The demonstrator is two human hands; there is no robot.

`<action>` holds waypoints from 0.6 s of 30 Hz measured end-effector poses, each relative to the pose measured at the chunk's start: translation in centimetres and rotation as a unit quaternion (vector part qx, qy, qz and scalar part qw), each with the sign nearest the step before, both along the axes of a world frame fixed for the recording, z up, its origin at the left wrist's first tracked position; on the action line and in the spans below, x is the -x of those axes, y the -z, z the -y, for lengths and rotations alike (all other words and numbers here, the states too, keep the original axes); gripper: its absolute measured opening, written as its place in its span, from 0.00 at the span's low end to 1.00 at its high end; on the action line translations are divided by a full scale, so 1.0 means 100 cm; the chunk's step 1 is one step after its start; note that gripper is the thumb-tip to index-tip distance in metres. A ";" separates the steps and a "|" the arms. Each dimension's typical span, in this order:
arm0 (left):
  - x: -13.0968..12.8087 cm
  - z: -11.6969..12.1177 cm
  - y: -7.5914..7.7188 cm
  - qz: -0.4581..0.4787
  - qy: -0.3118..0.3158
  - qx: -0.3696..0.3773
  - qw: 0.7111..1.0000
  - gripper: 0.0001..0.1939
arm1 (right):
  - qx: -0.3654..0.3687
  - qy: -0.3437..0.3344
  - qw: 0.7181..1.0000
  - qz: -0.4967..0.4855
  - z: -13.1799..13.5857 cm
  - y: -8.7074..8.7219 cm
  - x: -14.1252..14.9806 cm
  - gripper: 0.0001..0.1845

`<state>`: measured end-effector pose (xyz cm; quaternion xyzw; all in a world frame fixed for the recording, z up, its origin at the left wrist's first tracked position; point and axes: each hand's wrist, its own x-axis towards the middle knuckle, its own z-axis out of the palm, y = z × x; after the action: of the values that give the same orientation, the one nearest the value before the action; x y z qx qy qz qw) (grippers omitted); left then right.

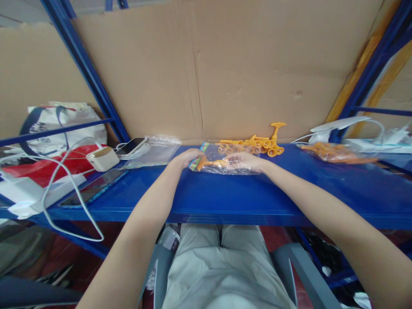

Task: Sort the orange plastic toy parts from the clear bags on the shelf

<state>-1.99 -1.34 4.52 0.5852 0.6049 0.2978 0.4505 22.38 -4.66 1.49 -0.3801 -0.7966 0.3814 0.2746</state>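
Hands, two, grasp one clear bag with one orange piece.

Solid blue runs right across the flat metal shelf, plain tan fills the tall cardboard sheet, and look at that heap of flared yellow-orange plastic pieces! Green and blue print brightens the glossy header strip on the clear plastic bag. The white tote bag sports navy handles and dark lettering; pale grey colours the cloth trousers.
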 end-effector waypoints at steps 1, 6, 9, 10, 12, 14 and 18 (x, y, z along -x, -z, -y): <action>0.000 0.000 0.001 0.000 0.003 -0.004 1.000 0.10 | 0.001 -0.004 1.000 0.002 0.001 0.000 0.001 0.18; -0.001 -0.001 0.003 -0.011 -0.003 -0.024 1.000 0.07 | 0.031 0.007 0.999 -0.027 0.003 -0.001 0.003 0.17; 0.000 -0.003 0.003 -0.030 -0.021 -0.033 0.999 0.05 | 0.075 0.003 0.995 -0.062 0.005 -0.004 0.004 0.18; 0.000 -0.004 0.003 -0.038 -0.028 -0.037 0.998 0.05 | 0.093 0.000 0.993 -0.073 0.007 -0.006 0.004 0.19; 0.003 -0.007 0.003 -0.063 -0.047 -0.045 0.996 0.06 | 0.116 0.004 0.989 -0.091 0.007 -0.009 0.004 0.21; 0.008 -0.010 0.003 -0.114 -0.075 -0.063 0.989 0.08 | 0.110 0.031 0.988 -0.107 0.005 -0.010 0.002 0.20; 0.021 -0.012 0.002 -0.284 -0.138 -0.127 0.940 0.15 | -0.005 0.175 0.977 -0.124 -0.013 -0.008 -0.010 0.12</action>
<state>-4.10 -0.18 4.31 0.6090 0.7393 0.2529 0.1364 23.36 -3.38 2.26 -0.4625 -0.6791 0.3678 0.4356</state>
